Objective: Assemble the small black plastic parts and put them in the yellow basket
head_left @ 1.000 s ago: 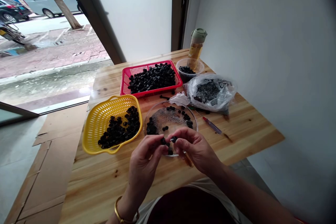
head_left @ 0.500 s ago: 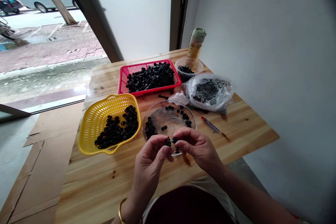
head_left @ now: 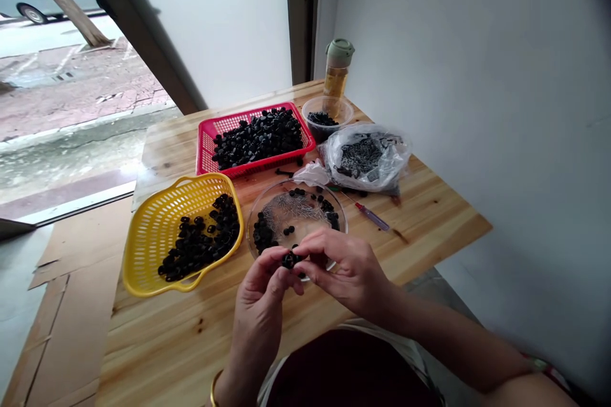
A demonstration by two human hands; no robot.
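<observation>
Between the fingertips of my left hand (head_left: 265,289) sits a small round black plastic part (head_left: 289,259), pinched at its edge. My right hand (head_left: 341,267) is closed against the same part from the right, thumb and forefinger together; anything else in that pinch is hidden. Both hands are just over the near rim of a clear round dish (head_left: 251,216). In the dish lie thin metal pins (head_left: 298,211) and small black pieces (head_left: 264,233) along the sides.
A yellow basket (head_left: 138,235) of black parts stands at left, a red basket (head_left: 205,146) of black pieces behind. At the back right are a clear tub (head_left: 329,105), a drink bottle (head_left: 338,67) and a plastic bag (head_left: 398,152). A screwdriver (head_left: 372,216) lies right of the dish.
The gap between my hands has closed: a pin and small black piece showed between them before, and now my right fingers press up to the round part. The whole view has shifted.
</observation>
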